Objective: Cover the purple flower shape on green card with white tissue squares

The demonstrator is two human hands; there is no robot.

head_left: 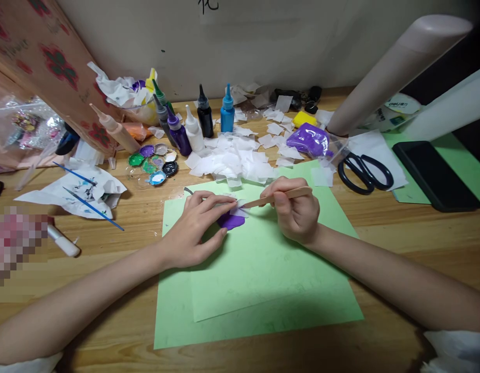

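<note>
My right hand (296, 210) is closed around a flat wooden craft stick (259, 201). The stick's left end meets a small white paper piece (240, 210) lying over a flat purple patch (231, 221) that looks like clay. My left hand (197, 225) lies with its fingers stretched out, and the fingertips touch the paper from the left. Part of the purple patch is hidden under those fingers. Beneath both hands are overlapping green paper sheets (259, 290) on the wooden table.
Behind the sheets lies a pile of white paper squares (236, 160), with paint bottles (180, 135) and small paint cups (157, 177) to its left. On the right are bagged purple clay (309, 140), black-handled scissors (356, 178) and a phone (434, 173). Paintbrushes (93, 208) rest on stained tissue at left.
</note>
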